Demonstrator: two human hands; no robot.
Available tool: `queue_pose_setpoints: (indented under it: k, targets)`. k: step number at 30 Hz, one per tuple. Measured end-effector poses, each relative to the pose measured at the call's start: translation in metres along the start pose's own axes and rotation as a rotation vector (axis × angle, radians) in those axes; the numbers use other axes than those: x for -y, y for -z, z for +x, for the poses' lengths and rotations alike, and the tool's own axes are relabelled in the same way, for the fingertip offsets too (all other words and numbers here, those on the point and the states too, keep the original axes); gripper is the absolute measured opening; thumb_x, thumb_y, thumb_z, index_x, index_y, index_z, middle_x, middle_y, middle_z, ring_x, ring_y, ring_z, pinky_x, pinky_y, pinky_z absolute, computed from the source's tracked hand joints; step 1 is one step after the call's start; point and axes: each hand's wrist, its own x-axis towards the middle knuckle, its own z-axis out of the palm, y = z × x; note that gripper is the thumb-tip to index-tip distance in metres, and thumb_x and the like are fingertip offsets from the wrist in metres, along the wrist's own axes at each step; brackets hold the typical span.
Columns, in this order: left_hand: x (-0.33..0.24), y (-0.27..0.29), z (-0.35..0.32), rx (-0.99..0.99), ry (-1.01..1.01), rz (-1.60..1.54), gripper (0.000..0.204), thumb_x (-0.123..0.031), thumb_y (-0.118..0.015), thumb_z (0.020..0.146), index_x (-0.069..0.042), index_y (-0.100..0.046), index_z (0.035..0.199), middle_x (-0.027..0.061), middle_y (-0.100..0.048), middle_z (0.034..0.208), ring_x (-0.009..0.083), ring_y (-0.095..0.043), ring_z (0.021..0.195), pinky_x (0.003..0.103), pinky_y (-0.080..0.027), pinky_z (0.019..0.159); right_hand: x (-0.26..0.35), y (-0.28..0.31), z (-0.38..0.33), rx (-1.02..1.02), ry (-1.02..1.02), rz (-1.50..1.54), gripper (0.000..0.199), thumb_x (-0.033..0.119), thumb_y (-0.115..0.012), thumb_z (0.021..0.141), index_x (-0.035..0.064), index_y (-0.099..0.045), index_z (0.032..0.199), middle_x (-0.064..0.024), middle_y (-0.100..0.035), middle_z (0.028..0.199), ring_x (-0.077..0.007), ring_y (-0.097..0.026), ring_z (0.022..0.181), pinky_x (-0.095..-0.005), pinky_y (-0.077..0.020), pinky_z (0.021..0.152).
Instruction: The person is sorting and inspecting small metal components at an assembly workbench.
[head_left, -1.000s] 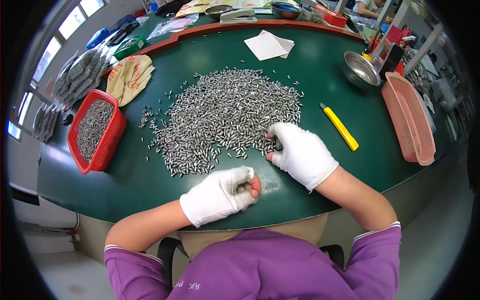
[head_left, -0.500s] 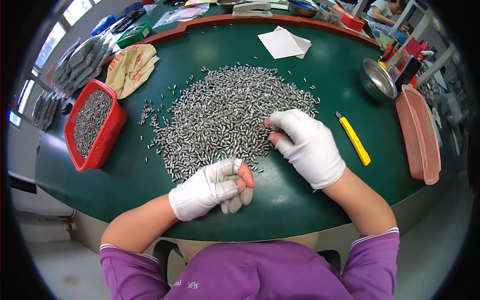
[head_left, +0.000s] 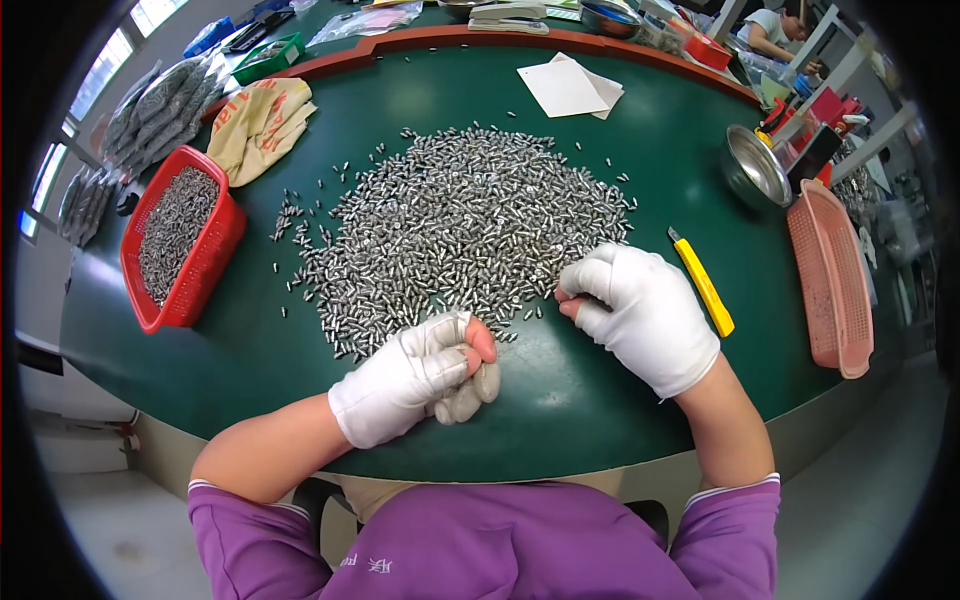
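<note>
A wide heap of small silvery metal pins (head_left: 470, 215) with pointed ends covers the middle of the table. My left hand (head_left: 420, 380), in a white glove with bare thumb and index tips, is closed at the heap's near edge. Its thumb and index finger press together, and I cannot make out what is between them. On the heap's right side my right hand (head_left: 640, 315), gloved the same way, is closed with thumb and index tips in a pinch. Anything inside that pinch is hidden or too small to tell.
A red basket (head_left: 228, 235) filled with similar pins stands at the left, beside a beige cloth bag (head_left: 262, 130). To the right lie a yellow utility knife (head_left: 703, 285), a steel bowl (head_left: 755, 165) and a pink basket (head_left: 835, 300). White papers (head_left: 565, 85) lie beyond the heap.
My right hand has drawn back toward me and slightly right, from the heap to its near-right edge. The left hand stays closed in nearly the same place.
</note>
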Motion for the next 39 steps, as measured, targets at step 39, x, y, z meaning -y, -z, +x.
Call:
queue_pose_setpoints:
  k: [39]
  targets:
    - [-0.007,-0.005,-0.001,-0.009,0.155,0.130,0.018,-0.024,-0.049,0.098,-0.009,-0.054,0.105,0.0019,-0.058,0.090,0.0051,-0.049,0.066,0.018,-0.039,0.054,0.013,-0.028,0.001,0.062,0.213,-0.032,0.010,0.018,-0.067,0.075,0.0123,-0.065,0.083,-0.0047,-0.060,0.082,-0.0254,-0.059,0.079,-0.0371,-0.0497,0.069]
